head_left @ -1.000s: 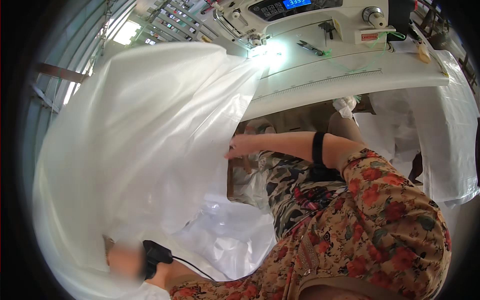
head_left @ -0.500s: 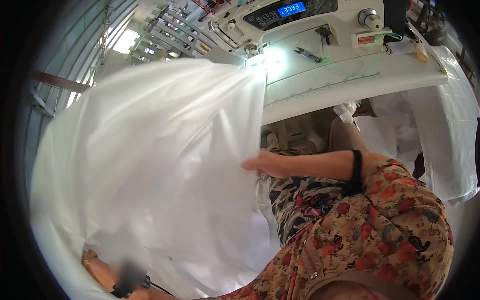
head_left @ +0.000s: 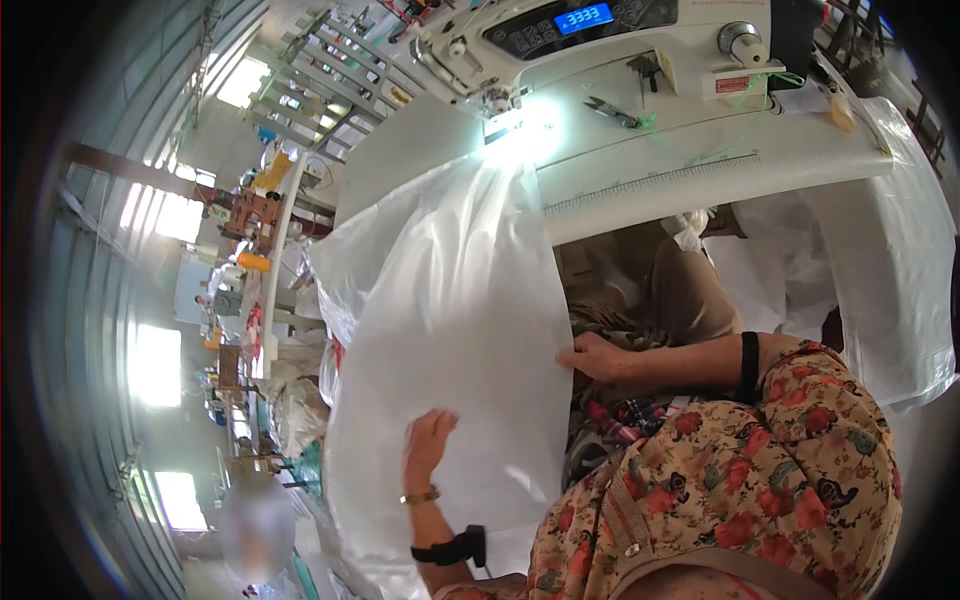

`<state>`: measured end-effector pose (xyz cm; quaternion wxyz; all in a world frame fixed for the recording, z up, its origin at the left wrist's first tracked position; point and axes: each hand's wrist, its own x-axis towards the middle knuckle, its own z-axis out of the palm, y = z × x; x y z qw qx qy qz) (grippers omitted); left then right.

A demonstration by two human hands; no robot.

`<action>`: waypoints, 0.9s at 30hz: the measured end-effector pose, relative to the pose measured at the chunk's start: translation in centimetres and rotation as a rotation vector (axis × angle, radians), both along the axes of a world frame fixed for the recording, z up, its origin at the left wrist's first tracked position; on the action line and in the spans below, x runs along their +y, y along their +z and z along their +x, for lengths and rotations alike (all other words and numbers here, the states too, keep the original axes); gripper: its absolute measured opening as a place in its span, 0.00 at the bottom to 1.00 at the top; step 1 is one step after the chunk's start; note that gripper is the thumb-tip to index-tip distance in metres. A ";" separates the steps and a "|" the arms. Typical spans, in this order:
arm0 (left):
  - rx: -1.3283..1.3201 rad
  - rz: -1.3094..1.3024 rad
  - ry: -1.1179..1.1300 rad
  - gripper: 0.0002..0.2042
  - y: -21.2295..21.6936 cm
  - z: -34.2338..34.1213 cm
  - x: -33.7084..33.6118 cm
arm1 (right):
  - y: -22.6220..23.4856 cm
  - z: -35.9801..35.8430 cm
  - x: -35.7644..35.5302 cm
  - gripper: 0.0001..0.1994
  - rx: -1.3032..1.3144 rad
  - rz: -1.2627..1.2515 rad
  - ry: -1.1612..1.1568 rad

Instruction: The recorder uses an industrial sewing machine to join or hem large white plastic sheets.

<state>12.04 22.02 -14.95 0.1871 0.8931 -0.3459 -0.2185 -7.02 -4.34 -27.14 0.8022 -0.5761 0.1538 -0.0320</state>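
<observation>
A large white, semi-sheer plastic-like sheet (head_left: 450,370) hangs from the sewing machine (head_left: 590,40) down over the table's front edge toward my lap. Its upper end is gathered in folds under the bright lamp at the needle; the glare hides the needle area. My right hand (head_left: 598,358) pinches the sheet's right edge. Over the lower left part of the sheet is my left hand (head_left: 428,445), fingers loosely extended and holding nothing visible. Whether its palm touches the sheet I cannot tell.
Dark thread snips (head_left: 612,112) lie on the white machine table (head_left: 680,170), beside green thread and a printed ruler scale. More white sheeting (head_left: 895,260) drapes at the right. Beyond the left side are a cluttered workbench (head_left: 275,270), metal racks and a blurred person (head_left: 257,525).
The billowing sheet has come down and narrowed, uncovering the workshop at left. My left hand has moved from the lower left up and right over the sheet. My right hand has shifted slightly right and down.
</observation>
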 end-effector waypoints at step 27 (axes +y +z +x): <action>0.001 -0.595 0.276 0.11 -9.6 -6.6 -5.1 | 5.4 0.4 -5.5 0.17 -0.159 -0.852 -0.004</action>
